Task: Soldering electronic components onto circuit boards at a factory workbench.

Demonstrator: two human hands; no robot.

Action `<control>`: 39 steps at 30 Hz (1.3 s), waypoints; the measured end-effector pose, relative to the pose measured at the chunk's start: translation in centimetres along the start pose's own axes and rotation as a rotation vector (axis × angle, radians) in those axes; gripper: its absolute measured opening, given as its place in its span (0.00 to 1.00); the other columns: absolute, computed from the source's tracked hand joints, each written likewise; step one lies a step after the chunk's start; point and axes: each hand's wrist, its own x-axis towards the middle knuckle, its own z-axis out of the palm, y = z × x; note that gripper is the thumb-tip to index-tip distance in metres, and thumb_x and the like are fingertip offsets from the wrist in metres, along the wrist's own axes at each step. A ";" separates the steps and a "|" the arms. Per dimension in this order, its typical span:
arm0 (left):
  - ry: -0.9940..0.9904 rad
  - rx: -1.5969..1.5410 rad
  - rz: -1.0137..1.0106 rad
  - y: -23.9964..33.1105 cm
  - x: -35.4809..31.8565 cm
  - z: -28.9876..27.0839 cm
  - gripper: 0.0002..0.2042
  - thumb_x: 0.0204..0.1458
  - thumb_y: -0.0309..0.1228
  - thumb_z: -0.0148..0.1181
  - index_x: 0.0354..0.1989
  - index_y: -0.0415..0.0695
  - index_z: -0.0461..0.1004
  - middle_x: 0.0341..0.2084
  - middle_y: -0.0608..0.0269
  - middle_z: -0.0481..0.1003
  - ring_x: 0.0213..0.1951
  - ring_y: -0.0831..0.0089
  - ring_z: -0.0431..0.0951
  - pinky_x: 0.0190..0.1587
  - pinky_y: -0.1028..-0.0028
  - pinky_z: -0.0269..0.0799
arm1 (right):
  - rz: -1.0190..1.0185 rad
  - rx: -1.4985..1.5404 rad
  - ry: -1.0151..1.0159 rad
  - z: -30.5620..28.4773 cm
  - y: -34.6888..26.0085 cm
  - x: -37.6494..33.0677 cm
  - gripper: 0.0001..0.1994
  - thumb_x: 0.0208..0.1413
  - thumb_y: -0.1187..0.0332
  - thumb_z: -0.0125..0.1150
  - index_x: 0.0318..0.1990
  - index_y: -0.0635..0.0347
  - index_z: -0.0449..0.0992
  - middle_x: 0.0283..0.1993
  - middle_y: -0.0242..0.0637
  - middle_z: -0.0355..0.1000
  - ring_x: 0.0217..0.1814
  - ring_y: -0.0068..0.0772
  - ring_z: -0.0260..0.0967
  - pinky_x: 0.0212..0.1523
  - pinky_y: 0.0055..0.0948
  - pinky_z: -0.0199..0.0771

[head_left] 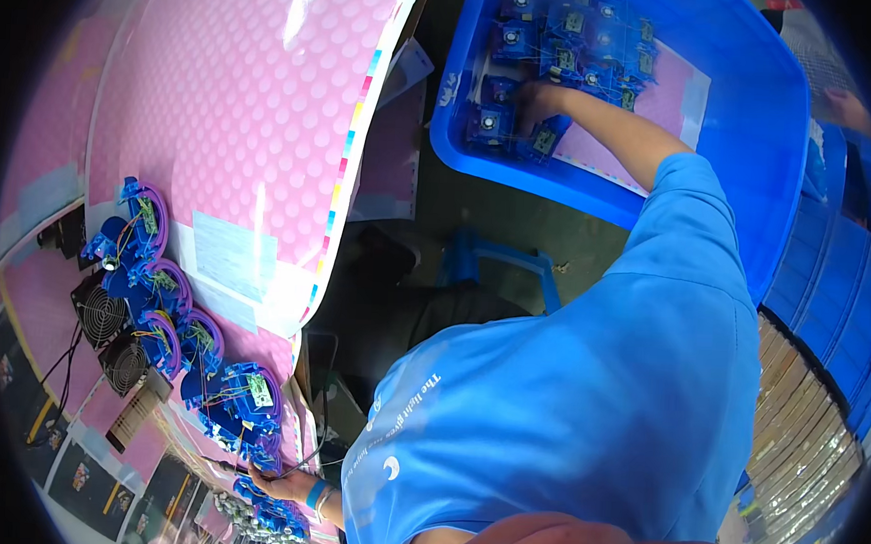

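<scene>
My right hand (pixel 540 103) reaches into a large blue plastic bin (pixel 609 204), fingers down among blue units with small circuit boards and wires. One such blue unit (pixel 544 141) lies just beside the fingers, which are dim and blurred. My left hand (pixel 292 484), with a blue band (pixel 316 493) at the wrist, is low at the table's edge by more blue units. Its fingers are closed around a thin dark, corded thing that I cannot make out. Above it a blue unit with a green board (pixel 258 391) and a purple ring rests on the table.
A pink dotted sheet (pixel 239 88) covers the table, with several purple-ringed units along its side. Two black fans (pixel 101 308) stand behind them. A blue stool (pixel 509 258) is on the floor below the bin. Stacked blue crates (pixel 834 280) and cardboard sheets (pixel 803 434) are at the right.
</scene>
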 end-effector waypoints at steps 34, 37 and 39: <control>-0.251 0.888 0.771 1.5 -4.4 2.7 0.12 0.51 0.26 0.67 0.41 0.31 0.79 0.39 0.44 0.81 0.43 0.52 0.79 0.50 0.59 0.77 | -0.027 -0.133 0.374 3.3 1.6 3.2 0.49 0.24 0.53 0.82 0.66 0.45 0.74 0.60 0.48 0.77 0.61 0.49 0.75 0.59 0.41 0.76; -0.260 0.870 0.839 2.1 -5.2 3.1 0.14 0.50 0.26 0.69 0.43 0.31 0.78 0.42 0.43 0.80 0.45 0.52 0.79 0.51 0.58 0.76 | 0.055 -0.034 0.228 1.0 0.1 -1.7 0.48 0.25 0.57 0.81 0.66 0.51 0.75 0.64 0.48 0.74 0.65 0.49 0.71 0.62 0.41 0.73; -0.260 0.870 0.897 3.2 -7.1 5.1 0.15 0.51 0.26 0.69 0.45 0.31 0.78 0.42 0.43 0.80 0.46 0.52 0.78 0.51 0.57 0.76 | 0.051 -0.006 0.323 0.8 1.0 -3.0 0.46 0.26 0.57 0.81 0.62 0.54 0.77 0.61 0.49 0.76 0.63 0.50 0.73 0.60 0.41 0.74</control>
